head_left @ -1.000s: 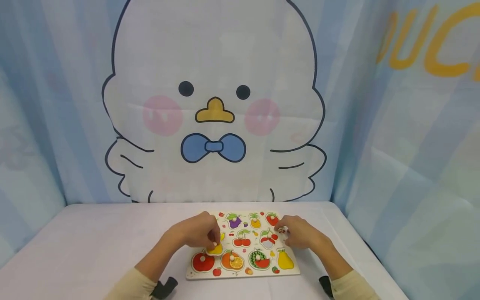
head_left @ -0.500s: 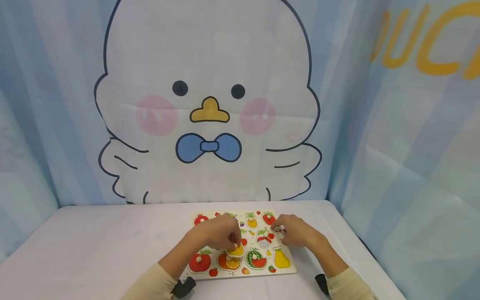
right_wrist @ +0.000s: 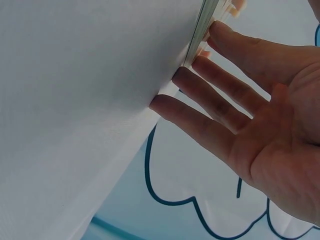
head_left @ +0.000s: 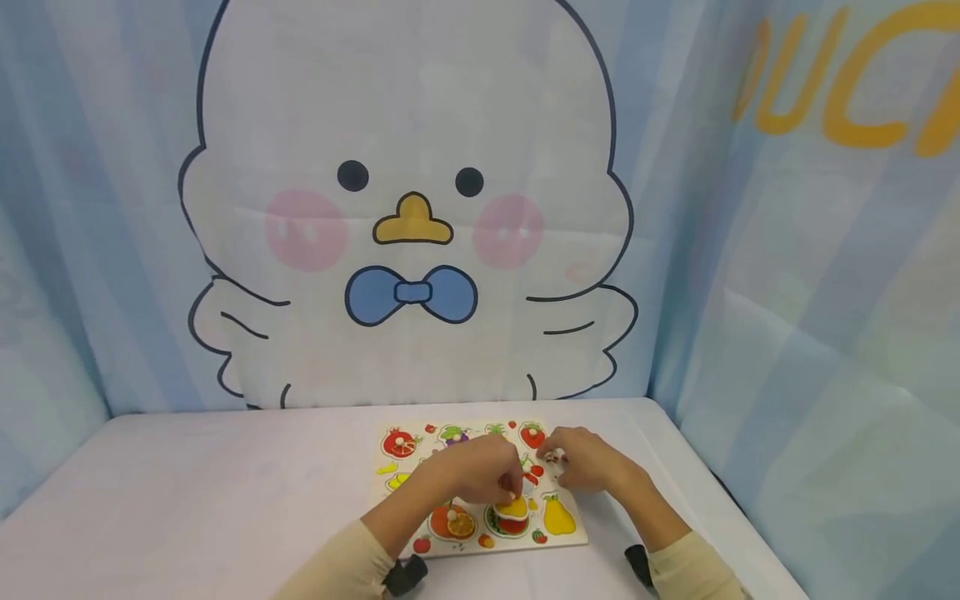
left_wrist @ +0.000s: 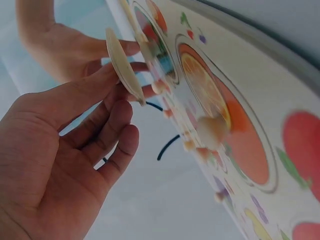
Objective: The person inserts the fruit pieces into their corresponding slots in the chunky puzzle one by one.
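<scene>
My left hand (head_left: 487, 471) pinches a yellow fruit puzzle piece (head_left: 513, 507) between thumb and fingertips. The piece hangs tilted just above the watermelon piece (head_left: 516, 527); from the left wrist, its pale wooden edge (left_wrist: 123, 65) shows apart from the board. Below lies a white fruit puzzle board (head_left: 566, 538) whose pieces carry small knobs. My right hand (head_left: 588, 461) rests at the board's right edge with fingers extended; in the right wrist view, the fingertips (right_wrist: 162, 104) touch the edge and the tablecloth. My left forearm hides part of the board's left half.
An orange piece (head_left: 452, 523) and a yellow pear shape (head_left: 558, 517) lie on the near row. A pomegranate piece (head_left: 399, 443) sits at the far left corner. The board stands on a white-covered table (head_left: 225, 500), with a cartoon curtain (head_left: 420, 358) behind.
My left hand has carried the yellow piece rightward, from above the board's left side, past the orange, to the watermelon. The right hand stays at the board's edge. The head view has shifted slightly.
</scene>
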`<move>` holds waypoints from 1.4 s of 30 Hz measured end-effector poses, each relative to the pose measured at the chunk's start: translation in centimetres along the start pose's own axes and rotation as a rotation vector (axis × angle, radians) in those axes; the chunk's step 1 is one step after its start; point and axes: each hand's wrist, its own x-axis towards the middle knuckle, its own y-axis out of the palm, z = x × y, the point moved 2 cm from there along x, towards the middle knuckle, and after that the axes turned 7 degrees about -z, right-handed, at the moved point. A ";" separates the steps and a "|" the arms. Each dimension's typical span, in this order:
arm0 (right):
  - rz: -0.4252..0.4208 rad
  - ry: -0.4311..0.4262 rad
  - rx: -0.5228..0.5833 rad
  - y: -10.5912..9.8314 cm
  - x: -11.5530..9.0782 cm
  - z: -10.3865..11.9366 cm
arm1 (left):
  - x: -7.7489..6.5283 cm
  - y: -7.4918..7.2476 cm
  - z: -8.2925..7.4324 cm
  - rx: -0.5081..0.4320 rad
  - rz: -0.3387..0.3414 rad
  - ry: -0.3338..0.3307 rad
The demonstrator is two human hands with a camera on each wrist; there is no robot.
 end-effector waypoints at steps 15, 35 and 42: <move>-0.009 -0.024 0.029 -0.1 -0.1 -0.2 | 2.6 1.9 -2.6 0.037 0.010 -0.038; -0.015 -0.059 0.037 -0.3 -0.2 -0.1 | 4.3 3.4 -4.1 0.138 -0.031 -0.072; -0.012 -0.068 0.043 -0.4 -0.5 -0.1 | 4.7 3.8 -4.5 0.159 -0.012 -0.082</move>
